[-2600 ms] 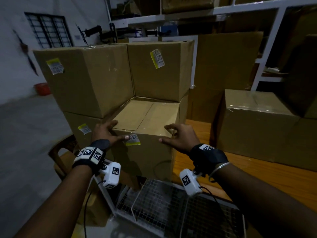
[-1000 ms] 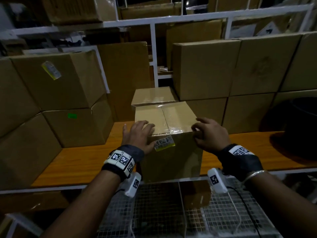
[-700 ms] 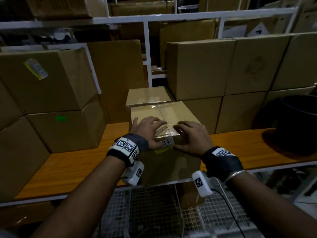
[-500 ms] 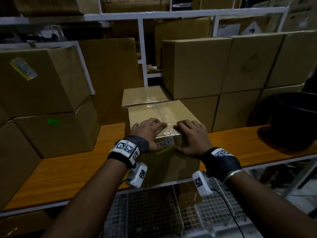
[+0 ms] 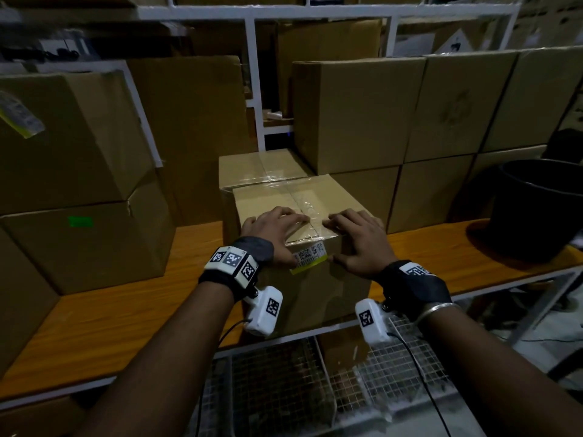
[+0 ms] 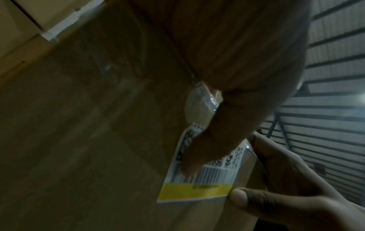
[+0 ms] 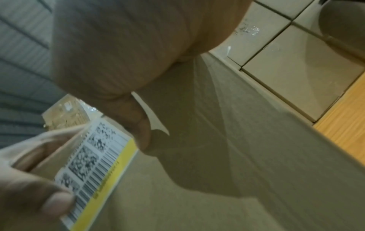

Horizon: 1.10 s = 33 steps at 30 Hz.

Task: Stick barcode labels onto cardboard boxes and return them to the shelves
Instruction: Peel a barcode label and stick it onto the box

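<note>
A taped cardboard box (image 5: pixel 315 298) stands on the wooden shelf (image 5: pixel 126 310), its front face at the shelf's near edge. A barcode label (image 5: pixel 310 258) with a yellow strip sits at the top of that face. My left hand (image 5: pixel 273 230) lies flat on the box top, and its thumb (image 6: pixel 207 140) presses on the label (image 6: pixel 207 184). My right hand (image 5: pixel 359 239) lies flat on the top beside it. Its thumb (image 7: pixel 138 125) rests on the front face just right of the label (image 7: pixel 94 164). The fingertips of both hands nearly meet over the tape seam.
Another taped box (image 5: pixel 252 167) sits right behind. Stacked cardboard boxes fill the shelf at left (image 5: pixel 79 137) and right (image 5: pixel 356 111). A black bucket (image 5: pixel 542 209) stands at far right. A wire mesh cart (image 5: pixel 284 389) is below the shelf edge.
The box has come from the stack at left onto the shelf. My hands have moved from its sides to the top front edge, and the left thumb now presses the label.
</note>
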### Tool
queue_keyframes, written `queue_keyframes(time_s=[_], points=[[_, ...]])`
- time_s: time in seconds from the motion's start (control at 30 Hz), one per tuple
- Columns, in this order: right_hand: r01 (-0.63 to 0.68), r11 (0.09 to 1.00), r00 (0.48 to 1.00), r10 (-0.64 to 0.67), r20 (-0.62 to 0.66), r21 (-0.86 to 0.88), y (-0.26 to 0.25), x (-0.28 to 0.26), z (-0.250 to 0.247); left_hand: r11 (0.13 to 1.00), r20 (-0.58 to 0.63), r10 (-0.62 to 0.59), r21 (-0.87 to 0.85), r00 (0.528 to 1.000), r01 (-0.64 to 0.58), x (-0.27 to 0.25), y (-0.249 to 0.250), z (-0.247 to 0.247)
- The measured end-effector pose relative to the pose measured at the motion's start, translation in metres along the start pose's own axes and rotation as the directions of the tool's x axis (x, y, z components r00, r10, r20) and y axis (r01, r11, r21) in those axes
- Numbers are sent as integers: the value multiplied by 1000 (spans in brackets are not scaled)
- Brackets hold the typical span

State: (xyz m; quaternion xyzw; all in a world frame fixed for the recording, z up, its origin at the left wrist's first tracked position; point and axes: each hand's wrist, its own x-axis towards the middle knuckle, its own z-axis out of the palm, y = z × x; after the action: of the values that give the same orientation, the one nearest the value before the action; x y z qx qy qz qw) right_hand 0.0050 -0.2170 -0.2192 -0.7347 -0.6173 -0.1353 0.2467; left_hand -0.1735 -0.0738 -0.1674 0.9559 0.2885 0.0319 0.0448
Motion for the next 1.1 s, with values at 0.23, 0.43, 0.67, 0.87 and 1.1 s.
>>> queue_keyframes(time_s=[0.23, 0.43, 0.67, 0.87, 1.1], points=[[-19, 996, 1000, 20, -2, 89, -2, 1, -1, 999, -8, -16, -51, 1000, 16, -4, 1, -1], [-102, 864, 979, 175, -104, 494, -23, 6, -3, 995, -23, -27, -95, 999, 24, -8, 2, -4], [-35, 911, 957, 148, -248, 411, -43, -8, 7, 994, -31, -37, -104, 999, 33, -9, 3, -5], [0, 919, 936, 138, -323, 394, -41, -13, 9, 993, -40, -47, -107, 998, 42, -9, 3, -4], [20, 932, 943, 104, -318, 363, -36, -13, 13, 992, -42, -52, -113, 998, 47, -9, 3, -4]])
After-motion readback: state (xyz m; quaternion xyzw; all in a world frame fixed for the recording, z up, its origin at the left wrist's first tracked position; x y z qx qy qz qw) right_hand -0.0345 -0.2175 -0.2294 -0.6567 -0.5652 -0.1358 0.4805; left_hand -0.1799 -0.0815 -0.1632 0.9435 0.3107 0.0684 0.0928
